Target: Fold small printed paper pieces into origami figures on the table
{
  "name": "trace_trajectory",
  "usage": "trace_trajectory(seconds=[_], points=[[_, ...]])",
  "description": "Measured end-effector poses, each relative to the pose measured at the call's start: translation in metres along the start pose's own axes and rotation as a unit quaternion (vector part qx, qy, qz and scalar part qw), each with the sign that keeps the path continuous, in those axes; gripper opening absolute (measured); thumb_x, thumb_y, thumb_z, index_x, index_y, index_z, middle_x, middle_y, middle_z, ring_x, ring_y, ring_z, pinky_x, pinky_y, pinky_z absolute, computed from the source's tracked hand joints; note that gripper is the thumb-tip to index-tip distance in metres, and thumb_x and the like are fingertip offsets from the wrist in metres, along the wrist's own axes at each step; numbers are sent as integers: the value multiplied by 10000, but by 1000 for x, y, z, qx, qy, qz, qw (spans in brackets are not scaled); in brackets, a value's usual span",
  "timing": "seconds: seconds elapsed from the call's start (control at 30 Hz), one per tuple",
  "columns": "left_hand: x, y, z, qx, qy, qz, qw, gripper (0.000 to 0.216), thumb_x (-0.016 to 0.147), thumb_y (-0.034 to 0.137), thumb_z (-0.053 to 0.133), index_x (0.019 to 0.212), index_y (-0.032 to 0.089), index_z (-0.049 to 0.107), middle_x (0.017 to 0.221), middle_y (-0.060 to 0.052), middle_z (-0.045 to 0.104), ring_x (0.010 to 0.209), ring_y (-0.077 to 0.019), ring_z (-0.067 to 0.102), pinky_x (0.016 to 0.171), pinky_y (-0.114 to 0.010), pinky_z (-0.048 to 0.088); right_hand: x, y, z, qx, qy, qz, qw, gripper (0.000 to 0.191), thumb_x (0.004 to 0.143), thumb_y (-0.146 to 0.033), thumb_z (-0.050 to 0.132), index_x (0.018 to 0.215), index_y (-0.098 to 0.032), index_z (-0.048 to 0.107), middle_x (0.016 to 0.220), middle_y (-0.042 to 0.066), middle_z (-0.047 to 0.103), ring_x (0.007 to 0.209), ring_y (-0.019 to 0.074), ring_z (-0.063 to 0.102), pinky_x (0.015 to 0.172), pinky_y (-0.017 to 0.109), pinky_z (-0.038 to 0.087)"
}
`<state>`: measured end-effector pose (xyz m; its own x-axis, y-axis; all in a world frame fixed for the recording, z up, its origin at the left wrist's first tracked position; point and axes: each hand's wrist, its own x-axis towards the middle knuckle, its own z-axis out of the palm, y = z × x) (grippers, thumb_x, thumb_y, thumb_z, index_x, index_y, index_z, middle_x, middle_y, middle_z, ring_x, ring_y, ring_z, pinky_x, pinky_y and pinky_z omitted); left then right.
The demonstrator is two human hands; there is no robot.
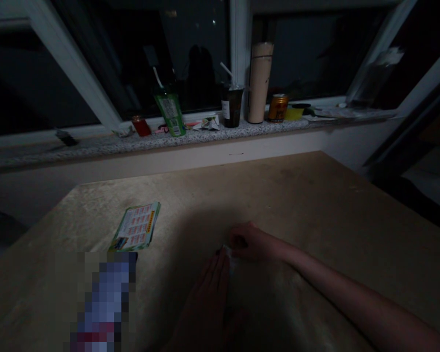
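Work looks unfinished: our left hand (209, 289) lies flat by a scrap (229, 253); right hand (251, 241) curls at two o'clock, grip unclear.

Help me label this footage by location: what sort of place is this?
Probably a room in a home or dormitory, though I can't tell which: a broad table stands beside dark windows, and a speckled sill holds a tall flask.

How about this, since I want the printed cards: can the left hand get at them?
Probably yes: nothing visible stands between the left hand and the cards, and the right hand is farther off.
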<state>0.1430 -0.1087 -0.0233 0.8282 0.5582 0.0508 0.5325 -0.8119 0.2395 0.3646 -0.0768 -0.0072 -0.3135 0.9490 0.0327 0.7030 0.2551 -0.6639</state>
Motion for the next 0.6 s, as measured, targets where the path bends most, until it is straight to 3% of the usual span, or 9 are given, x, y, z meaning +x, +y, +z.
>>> trace_trajectory(seconds=[0.27,0.43,0.6], points=[[8,3,-9,29,-16,-10,999,766,859,467,546,1468,139,218,1524,-129,211,1365,-315,253,1069,-508,320,14,0,-10,22,-76,27,997,116,679,-193,732,727,-151,635,624,-66,533,610,87,501,667,228,347],[8,3,-10,2,-16,6,1000,880,815,394,605,1487,131,103,1542,-136,108,1388,-315,168,1074,-495,316,25,-1,-22,27,-148,30,988,115,641,-172,744,696,-144,646,597,-54,539,574,94,493,535,200,333],[7,0,-8,-12,-7,24,1000,921,814,438,602,1492,142,54,1535,-145,151,1384,-330,172,1071,-524,309,33,6,-30,50,-214,22,975,150,646,-133,739,779,-148,672,649,-52,580,599,81,518,526,164,369]])
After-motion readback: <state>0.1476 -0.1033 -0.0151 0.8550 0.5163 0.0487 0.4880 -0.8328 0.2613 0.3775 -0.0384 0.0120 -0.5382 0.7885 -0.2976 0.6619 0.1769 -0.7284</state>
